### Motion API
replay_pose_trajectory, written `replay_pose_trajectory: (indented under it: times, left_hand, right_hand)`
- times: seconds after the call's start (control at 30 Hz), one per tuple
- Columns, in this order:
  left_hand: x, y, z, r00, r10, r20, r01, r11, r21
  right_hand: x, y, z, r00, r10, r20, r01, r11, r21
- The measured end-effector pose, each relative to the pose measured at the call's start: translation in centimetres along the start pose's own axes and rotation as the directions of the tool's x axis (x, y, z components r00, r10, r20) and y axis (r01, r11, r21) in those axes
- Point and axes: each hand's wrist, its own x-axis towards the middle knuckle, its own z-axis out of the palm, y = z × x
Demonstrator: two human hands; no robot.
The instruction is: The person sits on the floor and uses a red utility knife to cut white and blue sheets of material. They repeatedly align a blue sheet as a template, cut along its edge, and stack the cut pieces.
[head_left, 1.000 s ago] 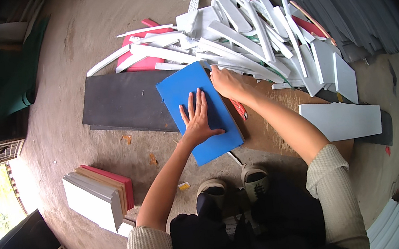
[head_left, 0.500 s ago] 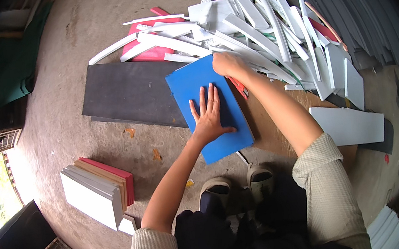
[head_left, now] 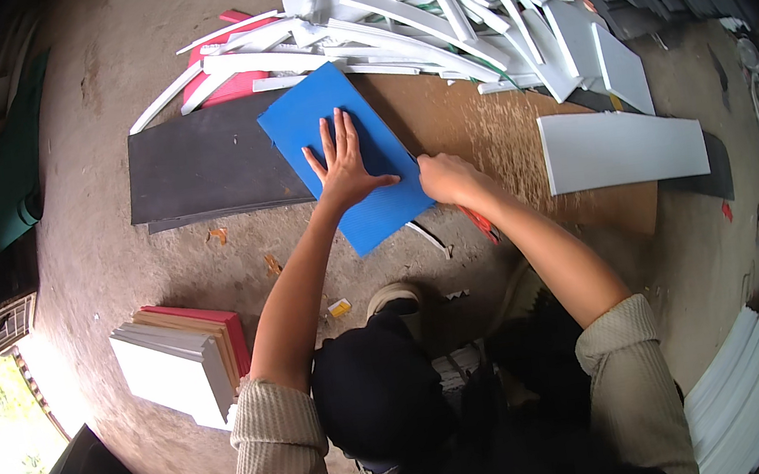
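A blue rectangular sheet (head_left: 373, 223) lies slanted across a brown board (head_left: 479, 120) and a black sheet (head_left: 201, 169). Pressed flat on its face is my left hand (head_left: 344, 167), fingers spread. At the blue sheet's right edge, my right hand (head_left: 450, 177) is closed around a red-handled tool, probably a utility knife (head_left: 480, 223). Only the handle's end shows below the fist; the blade is hidden. A thin white strip (head_left: 434, 238) curls out beside the sheet's near edge.
A pile of white offcuts (head_left: 440, 35) covers the far side, partly over a pink sheet (head_left: 228, 87). At right lies a white panel (head_left: 620, 148). A stack of boards (head_left: 169, 372) stands on the floor at left; long white pieces (head_left: 745, 396) lie lower right.
My right hand has come from the sheet's far corner down along its right edge toward me. My left hand stays flat on the sheet. The view has shifted, and one shoe has moved.
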Motion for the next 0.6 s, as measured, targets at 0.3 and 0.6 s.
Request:
replay_pose_trajectory:
  times: [0.3, 0.6]
  left_hand:
    - [0.0, 0.2, 0.1, 0.999, -0.014, 0.044, 0.012, 1.0, 0.028]
    - [0.3, 0.3, 0.2, 0.997, -0.022, 0.076, 0.016, 0.997, 0.077]
  right_hand:
    - [-5.9, 4.5, 8.0, 0.937, -0.104, -0.332, 0.097, 0.995, -0.038]
    - [-6.2, 6.9, 12.0, 0.896, -0.149, -0.419, 0.115, 0.988, -0.106]
